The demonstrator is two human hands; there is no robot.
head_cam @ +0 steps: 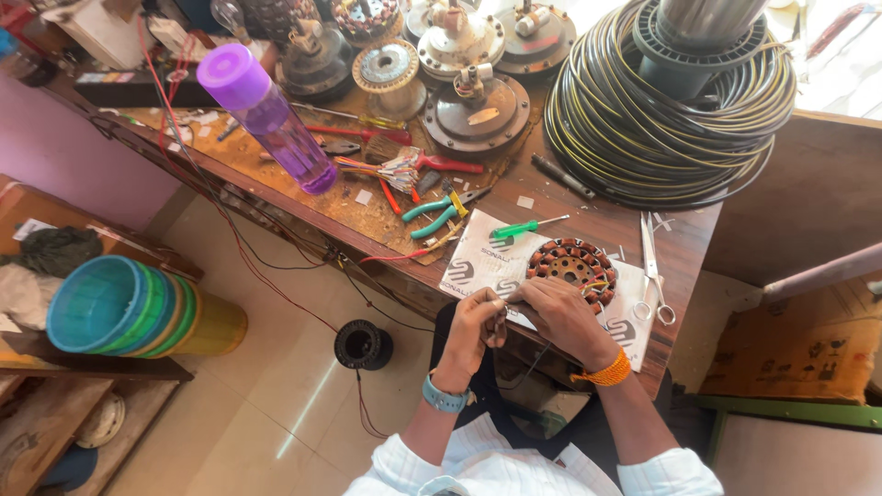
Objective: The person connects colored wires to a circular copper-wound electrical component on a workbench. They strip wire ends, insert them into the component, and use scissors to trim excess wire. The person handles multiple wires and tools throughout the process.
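Note:
A round copper-wound stator [571,266] lies on a white sheet of paper [478,262] at the near edge of the wooden workbench [680,248]. My left hand [475,329] and my right hand [562,317] meet just in front of the stator. Both pinch a thin wire that runs from the winding. The left wrist wears a teal band, the right an orange thread. A green-handled screwdriver [522,228] rests on the paper beyond the stator.
Scissors [652,271] lie right of the stator. A big coil of black cable [671,101], teal pliers [439,211], a purple bottle [271,115] and several fan motor parts [473,106] crowd the bench. Stacked plastic tubs [138,308] and a black spool [363,344] are lower left.

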